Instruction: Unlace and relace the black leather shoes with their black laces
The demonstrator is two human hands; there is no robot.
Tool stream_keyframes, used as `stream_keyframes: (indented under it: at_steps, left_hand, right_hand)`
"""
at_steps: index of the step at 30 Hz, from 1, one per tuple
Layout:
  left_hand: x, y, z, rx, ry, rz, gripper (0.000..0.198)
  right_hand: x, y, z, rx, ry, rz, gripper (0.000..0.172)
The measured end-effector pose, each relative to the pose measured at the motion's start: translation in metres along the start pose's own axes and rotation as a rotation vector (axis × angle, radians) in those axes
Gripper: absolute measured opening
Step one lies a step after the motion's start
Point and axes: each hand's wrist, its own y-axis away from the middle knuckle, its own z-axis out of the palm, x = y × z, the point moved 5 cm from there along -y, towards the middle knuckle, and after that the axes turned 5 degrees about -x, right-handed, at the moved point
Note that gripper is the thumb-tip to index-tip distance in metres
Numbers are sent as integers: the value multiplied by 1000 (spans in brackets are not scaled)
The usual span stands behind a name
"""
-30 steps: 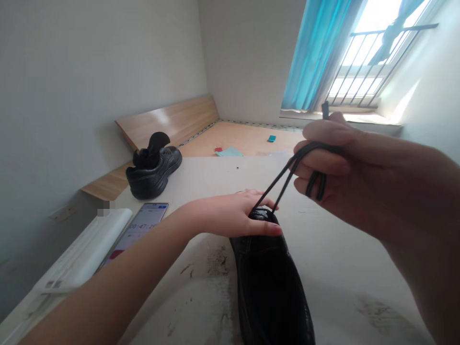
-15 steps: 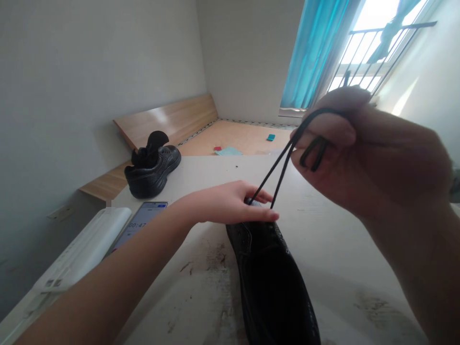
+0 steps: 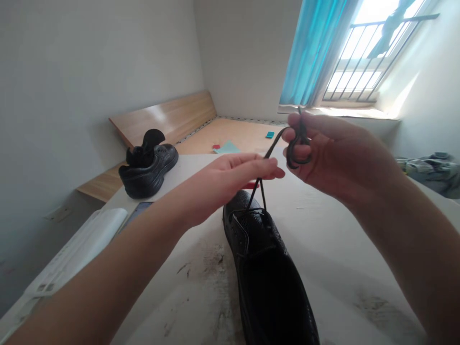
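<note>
A black leather lace-up shoe [image 3: 262,268] lies on the table with its laced front away from me. A thin black shoelace [image 3: 259,191] rises from its eyelets and passes behind the fingers of my left hand [image 3: 230,184], which is just above the shoe. I cannot tell whether those fingers pinch the lace. The lace continues to my right hand [image 3: 328,155], where a loop of it is wrapped around the fingers. A short end sticks up above that hand.
Beyond the hands on the table, a second black shoe [image 3: 147,168] stands with dark material in its opening. A phone [image 3: 138,209] lies mostly hidden behind my left forearm, next to a long white object [image 3: 79,247]. Teal and red items lie on the wooden surface [image 3: 237,134] beyond.
My left hand has risen off the shoe. My right hand has dropped and moved left, closer to my left hand, drawing the lace shorter. The view has tilted slightly.
</note>
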Motion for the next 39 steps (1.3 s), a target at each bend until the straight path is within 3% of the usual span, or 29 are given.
stream_keyframes:
  at_steps: [4, 10, 13, 16, 17, 19, 22, 24, 27, 31, 35, 39]
  left_hand:
    - [5, -2, -12, 96, 221, 15, 29]
    - [8, -1, -14, 117, 249, 23, 32]
    - [9, -2, -16, 167, 236, 68, 29]
    - [12, -2, -22, 242, 176, 111, 20]
    - [12, -2, -23, 252, 163, 113, 19]
    - [11, -2, -25, 258, 159, 106, 19]
    - [6, -3, -23, 249, 207, 90, 23]
    - [3, -4, -19, 213, 234, 77, 25]
    - [4, -3, -21, 239, 211, 60, 30]
    - [14, 6, -36, 448, 288, 58, 35]
    - [35, 15, -44, 471, 517, 146, 32]
    - [51, 29, -69, 530, 433, 197, 32]
  right_hand:
    - [6, -12, -18, 88, 74, 113, 18]
    - [12, -30, -36, 87, 200, 39, 5]
    - [15, -31, -42, 101, 587, -93, 21]
    - [4, -21, -38, 220, 1022, -380, 34]
    - [3, -17, -33, 208, 1118, -407, 29]
    - [9, -13, -21, 16, 1191, -311, 29]
    - [27, -4, 3, -378, 956, -94, 43]
    - [33, 2, 14, -431, 756, -80, 34]
    - [37, 1, 15, -319, 450, -66, 23]
    - [31, -7, 3, -149, 82, -11, 25]
    - [3, -11, -9, -12, -14, -42, 37]
    - [-28, -7, -18, 113, -6, -149, 47]
